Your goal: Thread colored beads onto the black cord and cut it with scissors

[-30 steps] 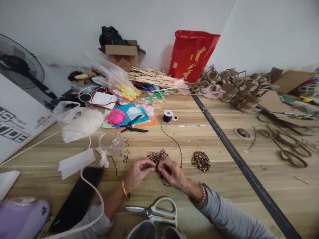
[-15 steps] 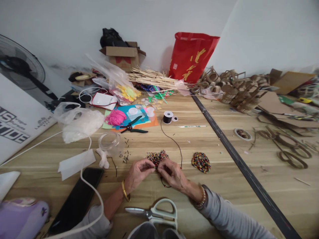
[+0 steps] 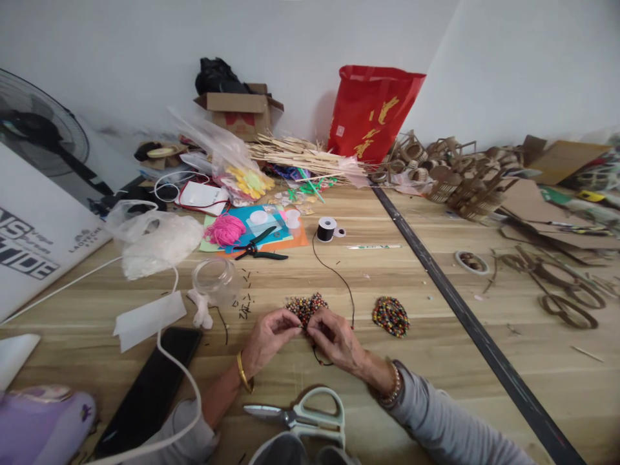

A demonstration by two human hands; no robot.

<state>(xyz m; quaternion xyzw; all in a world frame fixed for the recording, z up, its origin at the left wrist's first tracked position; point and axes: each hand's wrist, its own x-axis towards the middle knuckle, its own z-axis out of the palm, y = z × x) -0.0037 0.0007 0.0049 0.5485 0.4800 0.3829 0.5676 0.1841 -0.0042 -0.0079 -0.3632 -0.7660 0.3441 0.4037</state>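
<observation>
My left hand [image 3: 271,330] is closed, thumb and fingertips pinched at the front edge of a heap of multicoloured beads [image 3: 304,307]. What it pinches is too small to make out. Right beside it, my right hand [image 3: 335,334] is also pinched, its fingertips nearly meeting the left ones. A thin black cord [image 3: 341,274] runs from a spool [image 3: 327,227] down to my right hand, and a short loop with small beads on its end shows beneath that hand. Off to the right lies a coil of strung beads [image 3: 390,316]. Both pinches partly hide the cord.
Scissors [image 3: 310,416] lie in front of my hands, a black phone [image 3: 148,391] to the left with a white cable across it. Further back are a clear jar [image 3: 213,278], pliers [image 3: 256,247], pink yarn [image 3: 225,229] and a pen [image 3: 374,246]. A black strip [image 3: 455,307] crosses the table.
</observation>
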